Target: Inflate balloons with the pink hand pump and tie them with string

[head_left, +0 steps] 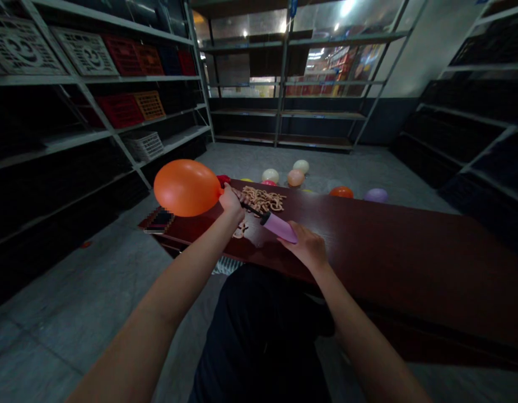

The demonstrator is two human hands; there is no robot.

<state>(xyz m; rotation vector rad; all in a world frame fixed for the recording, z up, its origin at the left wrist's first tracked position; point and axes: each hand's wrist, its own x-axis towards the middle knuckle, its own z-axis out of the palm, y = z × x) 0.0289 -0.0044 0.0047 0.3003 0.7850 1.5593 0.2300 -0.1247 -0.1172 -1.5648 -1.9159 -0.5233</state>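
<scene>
An inflated orange balloon (186,187) sticks out to the left of my left hand (232,204), whose fingers are closed around its neck. My right hand (308,244) is wrapped round the pink barrel of a hand balloon pump (279,226). From the barrel a thin black rod runs up to my left hand, where my fingers hide its end and the balloon's mouth. A heap of thin, tan, string-like pieces (264,198) lies on the table just beyond the pump. A few more pieces (241,230) lie nearer to me.
The dark red table (385,246) stretches away to the right. A blurred dark object (158,220) lies at its left end. Several balloons, including a purple one (376,195), rest on the floor behind it. Shelves with crates (120,109) stand left; more racks (279,112) stand behind.
</scene>
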